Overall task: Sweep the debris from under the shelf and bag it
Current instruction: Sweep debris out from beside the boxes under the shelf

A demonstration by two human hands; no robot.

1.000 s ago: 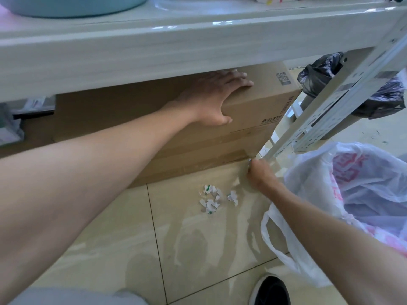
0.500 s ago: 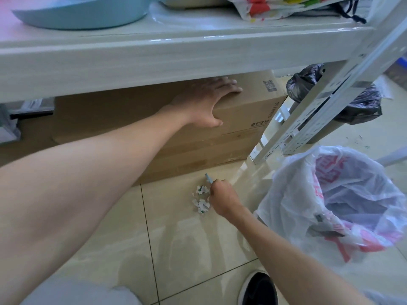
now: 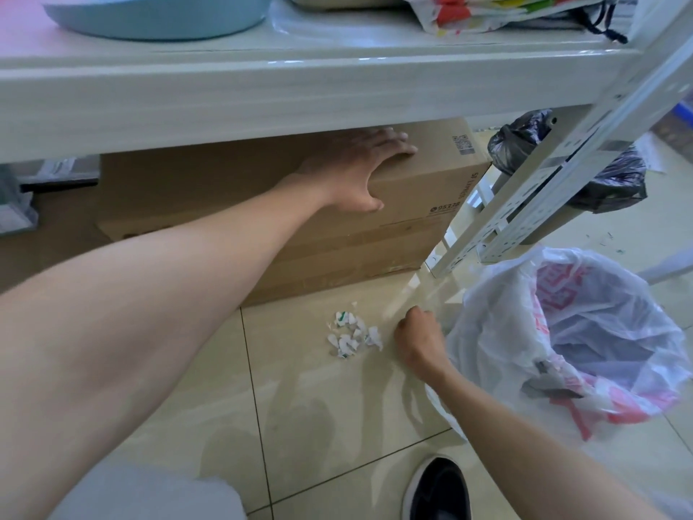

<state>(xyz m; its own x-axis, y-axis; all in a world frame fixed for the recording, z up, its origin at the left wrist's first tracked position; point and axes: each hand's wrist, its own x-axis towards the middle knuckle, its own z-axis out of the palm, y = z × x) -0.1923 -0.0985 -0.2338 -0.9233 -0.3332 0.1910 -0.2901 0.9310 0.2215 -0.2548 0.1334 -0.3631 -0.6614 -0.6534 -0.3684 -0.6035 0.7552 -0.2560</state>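
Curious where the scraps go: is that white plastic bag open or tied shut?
Open: the bag gapes wide beside the right hand, its inside showing.

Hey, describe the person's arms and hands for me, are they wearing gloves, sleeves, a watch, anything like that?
Both forearms are bare as far as the view shows, with no sleeve in sight. The left hand and the right hand wear no gloves, and no watch, bracelet or ring shows. Lower down are a black shoe and pale grey cloth at the knee.
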